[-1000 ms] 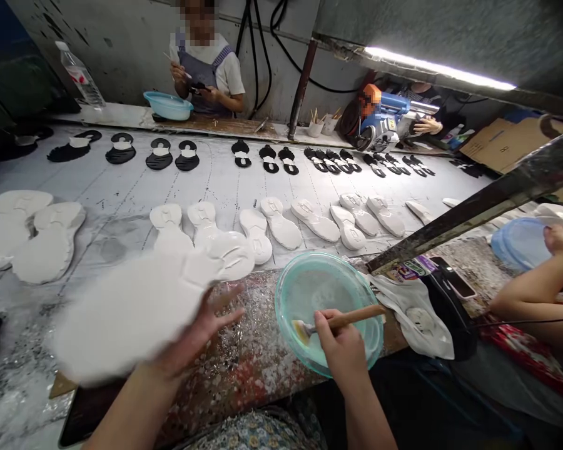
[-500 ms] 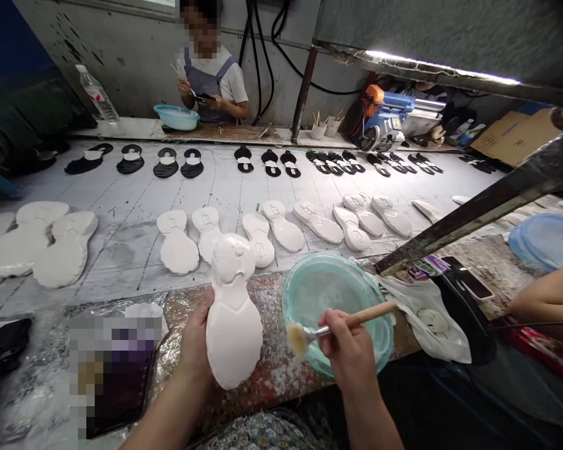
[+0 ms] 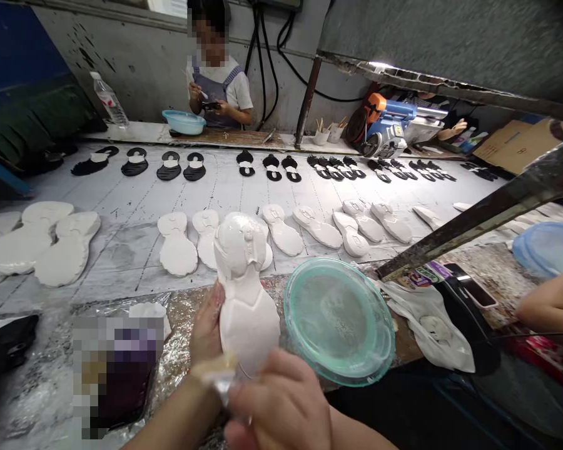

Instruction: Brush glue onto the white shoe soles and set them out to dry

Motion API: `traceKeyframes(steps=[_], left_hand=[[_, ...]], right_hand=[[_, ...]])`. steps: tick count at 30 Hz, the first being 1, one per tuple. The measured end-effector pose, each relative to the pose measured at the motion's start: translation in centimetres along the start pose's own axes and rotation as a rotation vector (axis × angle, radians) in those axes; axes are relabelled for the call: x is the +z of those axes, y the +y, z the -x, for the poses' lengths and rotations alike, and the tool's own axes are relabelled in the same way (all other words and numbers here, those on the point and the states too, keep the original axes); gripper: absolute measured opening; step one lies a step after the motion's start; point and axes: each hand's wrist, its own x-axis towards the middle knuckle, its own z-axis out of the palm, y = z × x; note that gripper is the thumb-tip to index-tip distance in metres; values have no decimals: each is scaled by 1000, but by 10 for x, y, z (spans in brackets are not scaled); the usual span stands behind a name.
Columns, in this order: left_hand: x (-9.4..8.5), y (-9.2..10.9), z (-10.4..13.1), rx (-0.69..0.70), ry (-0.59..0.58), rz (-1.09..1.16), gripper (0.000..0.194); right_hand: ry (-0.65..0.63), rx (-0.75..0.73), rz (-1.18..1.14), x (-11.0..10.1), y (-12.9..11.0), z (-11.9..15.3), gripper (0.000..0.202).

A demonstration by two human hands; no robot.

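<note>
My left hand (image 3: 207, 328) grips a white shoe sole (image 3: 248, 312) by its left side, holding it tilted up above the near worktop. The sole's heel end looks glossy and wet. In front of its lower end is my right hand (image 3: 284, 400), blurred, closed around a brush (image 3: 221, 378) with pale bristles and a metal ferrule. Most of the brush's wooden handle is hidden by the fingers. To the right of the sole stands a translucent turquoise basin (image 3: 338, 312) with a cloudy inside.
White soles (image 3: 178, 247) lie in a row along the conveyor belt (image 3: 122, 250), with black shoe parts (image 3: 171, 165) behind them. A slanted metal post (image 3: 478, 206) crosses at right. Across the belt sits a person (image 3: 218, 87); another person's arm (image 3: 551, 306) shows at right, near phone (image 3: 469, 284).
My right hand has brought the brush from over the basin leftward and down to the sole's lower end. The sole has tilted and shifted slightly right in my left hand.
</note>
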Motion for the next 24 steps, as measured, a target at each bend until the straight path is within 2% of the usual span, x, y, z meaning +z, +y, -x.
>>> traceKeyframes(steps=[1, 2, 5, 6, 9, 10, 12, 14, 18, 22, 24], left_hand=[[4, 4, -1, -66, 7, 35, 37], [7, 8, -2, -100, 17, 72, 39], [14, 16, -6, -90, 69, 155, 39], [15, 18, -8, -101, 84, 161, 38], [16, 24, -13, -183, 102, 133, 39], [16, 26, -15, -194, 109, 122, 39], [15, 30, -18, -179, 128, 120, 42], [15, 35, -21, -172, 154, 127, 46], [14, 44, -25, -188, 161, 122, 50], [14, 54, -23, -255, 129, 57, 50], [14, 58, -21, -289, 106, 38, 51]], right_hand=[[33, -44, -16, 2, 0, 1, 20], [49, -13, -15, 4, 0, 2, 18], [20, 210, 67, 6, 3, 5, 16], [-12, 215, 80, 7, 3, 6, 15], [-6, -27, 14, 8, 1, 9, 19], [-19, -49, -17, 8, 1, 9, 18], [-59, 22, -23, 7, 2, 10, 15], [-76, 98, 21, 5, 5, 13, 22], [-131, -124, 21, 4, 6, 20, 16], [-131, -74, -23, 1, 6, 20, 27], [-99, -25, -24, -3, 5, 19, 25]])
